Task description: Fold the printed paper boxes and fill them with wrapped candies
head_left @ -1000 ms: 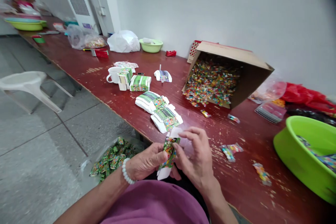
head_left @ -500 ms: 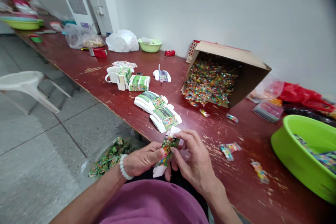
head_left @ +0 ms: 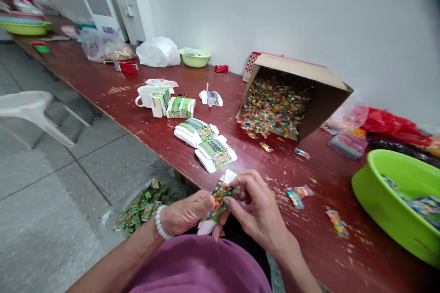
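Note:
Between my two hands, above my lap, is a small green printed candy box [head_left: 217,199] with white flaps showing at its upper and lower ends. My left hand [head_left: 190,213], a beaded bracelet on its wrist, grips the box from the left with the thumb along its edge. Thumb and fingers of my right hand [head_left: 256,206] pinch the box's right side near the upper flap. Just beyond, on the table, lie stacks of flat green cartons [head_left: 216,152]. Below my left forearm, a clear bag [head_left: 112,224] holds many green printed boxes [head_left: 147,208].
A tipped cardboard box [head_left: 309,66] spills wrapped candies [head_left: 275,105] onto the red table [head_left: 261,247]. Several loose candy packets [head_left: 337,223] lie to the right, near a green basin [head_left: 378,201]. A white mug [head_left: 145,96] stands by more carton stacks [head_left: 181,107]. A white stool [head_left: 30,105] is at left.
The view has shifted slightly. Both hands keep hold of the candy box, which sits a little lower at its bottom end; the right fingers have moved slightly by the upper flap.

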Demonstrator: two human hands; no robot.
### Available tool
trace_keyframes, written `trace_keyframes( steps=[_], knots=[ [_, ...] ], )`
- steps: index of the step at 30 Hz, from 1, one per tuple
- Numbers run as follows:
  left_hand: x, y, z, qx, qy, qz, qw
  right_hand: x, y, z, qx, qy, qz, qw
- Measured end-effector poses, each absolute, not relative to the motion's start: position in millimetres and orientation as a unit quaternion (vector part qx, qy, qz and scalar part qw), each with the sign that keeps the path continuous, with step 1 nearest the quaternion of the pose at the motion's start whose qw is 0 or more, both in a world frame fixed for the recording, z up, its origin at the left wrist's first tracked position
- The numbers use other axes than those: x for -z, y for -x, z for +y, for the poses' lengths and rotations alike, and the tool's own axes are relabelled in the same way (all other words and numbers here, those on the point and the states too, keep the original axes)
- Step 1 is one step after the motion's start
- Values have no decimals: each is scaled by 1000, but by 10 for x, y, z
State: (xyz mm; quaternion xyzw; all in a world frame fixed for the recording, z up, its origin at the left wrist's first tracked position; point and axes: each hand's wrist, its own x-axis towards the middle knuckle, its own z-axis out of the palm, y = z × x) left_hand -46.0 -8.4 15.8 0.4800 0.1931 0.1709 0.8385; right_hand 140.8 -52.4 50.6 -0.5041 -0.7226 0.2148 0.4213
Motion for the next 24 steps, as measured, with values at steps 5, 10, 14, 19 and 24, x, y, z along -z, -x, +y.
trace_keyframes(
  steps=[5, 10, 14, 19, 24],
  knots=[
    [-235, 474, -54, -164, -527, 190, 812, -543, -1495, -470, -245, 486, -741, 394],
    [-227, 463, -22, -143, -505, 144, 839, -584, -1549, -498, -265, 462, -757, 379],
    [-200, 443, -8, -140, -481, 128, 856, -611, -1556, -540, -255, 441, -774, 376],
    [-93, 442, 41, -101, -447, 127, 880, -554, -1549, -524, -302, 435, -775, 345],
    [-45, 437, 61, -84, -415, 132, 896, -468, -1541, -477, -438, 438, -708, 341]
  ],
)
